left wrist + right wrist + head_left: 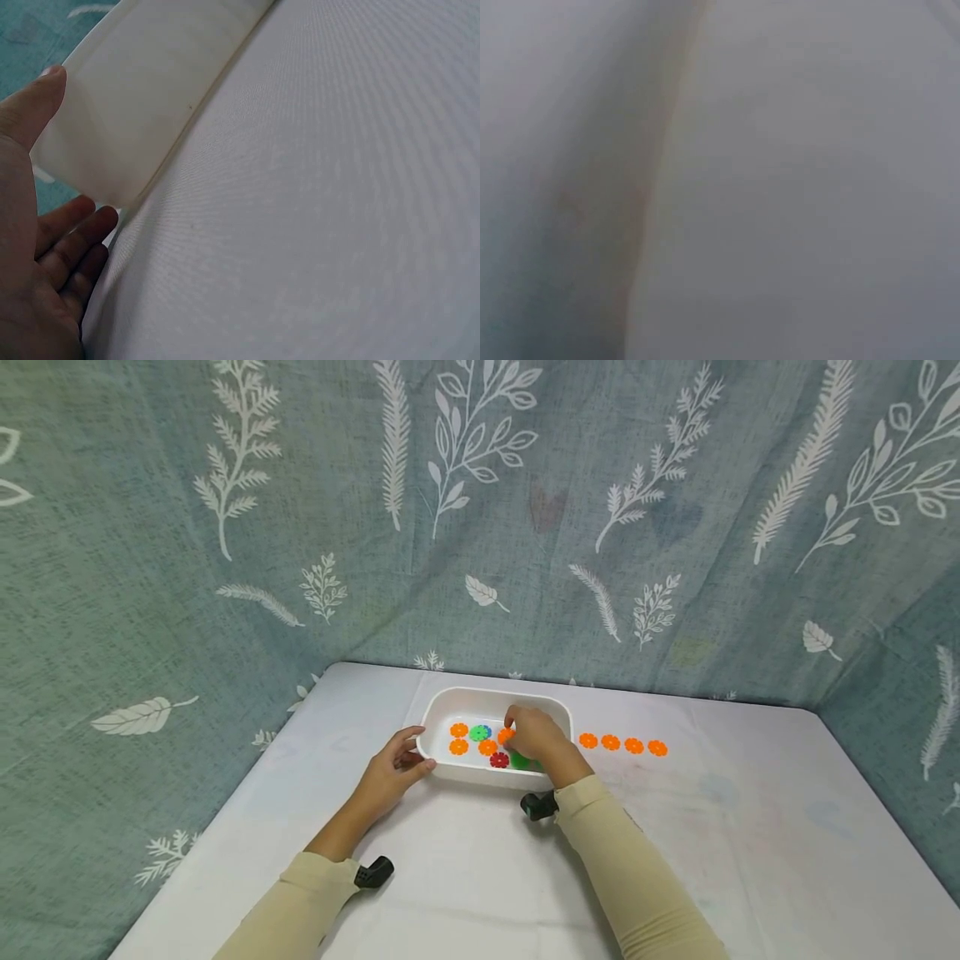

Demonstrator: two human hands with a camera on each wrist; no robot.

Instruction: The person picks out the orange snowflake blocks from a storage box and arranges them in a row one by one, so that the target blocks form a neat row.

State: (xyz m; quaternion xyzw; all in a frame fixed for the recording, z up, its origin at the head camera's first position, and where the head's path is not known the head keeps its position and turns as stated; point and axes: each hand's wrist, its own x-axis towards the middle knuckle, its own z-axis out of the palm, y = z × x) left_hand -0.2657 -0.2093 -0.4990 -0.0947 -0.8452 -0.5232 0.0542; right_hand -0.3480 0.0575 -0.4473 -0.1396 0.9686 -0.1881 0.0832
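A white plastic tub (480,772) holds several notched, flower-shaped discs: orange ones, a green disc (479,733) overlapping a blue one, a red disc (499,761) and a darker green piece (519,761). My left hand (386,777) holds the tub's left end, thumb at the front corner and fingers round the side; the left wrist view shows the thumb (46,101) against the wall near the rim. Reaching over the front wall, my right hand (536,735) pinches an orange disc (506,737) inside the tub. The right wrist view is blurred, showing only pale surfaces.
Right of the tub, several orange discs (611,742) lie in a row on the white-covered table (750,827). A blue-green curtain (525,568) with white leaf prints hangs behind the table and along its sides. Black wrist devices (374,872) sit below both sleeves.
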